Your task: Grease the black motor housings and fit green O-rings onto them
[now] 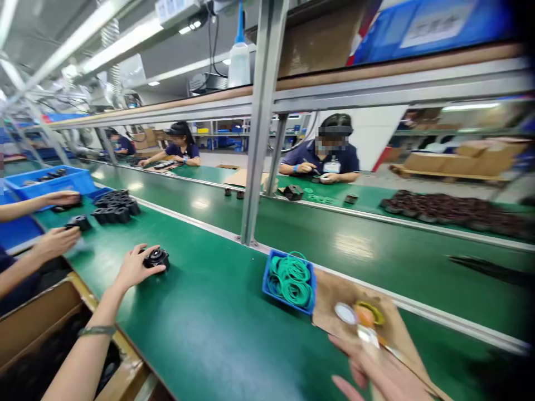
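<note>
My left hand [136, 268] is closed around a black round part [157, 257] with a ringed top, on or just over the green bench. My right hand [363, 367], smeared by motion, is at the lower right with its fingers apart. Just beyond its fingers, on a stained brown cardboard sheet [330, 287], are a silvery-white piece [368, 334], a yellow-rimmed pot with orange contents [365, 316] and a white round lid [345, 313]. A thin stick [390, 350] lies beside this hand. To the left of the sheet, a blue tray [288, 304] holds green rings [295, 273].
At left, a co-worker's hands [58, 242] handle black parts near a cluster of black pieces [117, 206] and a blue bin [54, 181]. An open carton [42, 317] stands below the bench edge. A metal post [259, 128] rises at the bench's back; people work opposite.
</note>
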Tool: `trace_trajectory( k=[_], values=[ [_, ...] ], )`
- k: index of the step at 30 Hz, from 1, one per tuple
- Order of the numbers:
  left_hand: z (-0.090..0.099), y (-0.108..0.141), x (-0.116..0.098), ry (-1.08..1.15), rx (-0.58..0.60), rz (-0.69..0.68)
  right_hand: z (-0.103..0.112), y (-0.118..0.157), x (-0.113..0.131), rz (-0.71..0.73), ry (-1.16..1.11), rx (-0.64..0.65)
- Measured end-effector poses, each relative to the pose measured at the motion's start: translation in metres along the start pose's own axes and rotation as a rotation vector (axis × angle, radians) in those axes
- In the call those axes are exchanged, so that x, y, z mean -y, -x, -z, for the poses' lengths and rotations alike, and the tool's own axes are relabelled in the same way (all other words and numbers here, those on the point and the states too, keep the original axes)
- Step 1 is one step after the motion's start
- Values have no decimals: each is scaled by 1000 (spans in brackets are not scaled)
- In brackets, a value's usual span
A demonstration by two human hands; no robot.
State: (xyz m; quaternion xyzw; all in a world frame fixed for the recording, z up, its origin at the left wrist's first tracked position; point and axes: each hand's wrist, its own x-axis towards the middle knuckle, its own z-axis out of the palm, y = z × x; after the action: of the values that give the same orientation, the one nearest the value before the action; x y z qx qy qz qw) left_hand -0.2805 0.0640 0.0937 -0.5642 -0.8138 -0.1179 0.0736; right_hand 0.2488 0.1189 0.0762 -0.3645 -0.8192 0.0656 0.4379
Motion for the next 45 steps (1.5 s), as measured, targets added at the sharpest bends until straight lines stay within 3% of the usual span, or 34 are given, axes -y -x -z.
trace_trajectory(
  k=[2, 5, 10, 15, 20, 27, 30, 34, 37, 41, 43, 45],
  values=[
    [-13, 14, -28, 37, -1, -31, 4, 1, 9, 52, 40, 100],
    [-28, 48, -81, 97, 10, -105, -13, -31, 4, 96, 206, 253],
    [-32, 112, -170, 104, -57, -329, -50, -84, -20, 62, 330, 279],
    [-27, 147, -218, 142, -249, -473, -61, -89, -21, 8, 371, 310],
    [-32, 167, -234, 292, -286, -534, -54, -93, -21, -31, 369, 328],
    [-43, 179, -236, 447, -242, -605, -54, -116, -37, -7, 305, 388],
    [-51, 183, -236, 634, -172, -520, -58, -117, -44, 4, 243, 403],
    [-60, 188, -236, 860, -45, -387, -52, -116, -46, -39, 144, 316],
    [-61, 188, -234, 942, 57, -349, -36, -114, -33, -107, 52, 187],
    [-61, 189, -233, 996, 79, -306, -16, -90, 9, -191, -125, 80],
    [-63, 190, -233, 1023, 68, -302, -14, -69, 33, -207, -249, 148],
    [-66, 189, -233, 1048, 57, -305, -18, -47, 53, -260, -414, 295]
  ],
)
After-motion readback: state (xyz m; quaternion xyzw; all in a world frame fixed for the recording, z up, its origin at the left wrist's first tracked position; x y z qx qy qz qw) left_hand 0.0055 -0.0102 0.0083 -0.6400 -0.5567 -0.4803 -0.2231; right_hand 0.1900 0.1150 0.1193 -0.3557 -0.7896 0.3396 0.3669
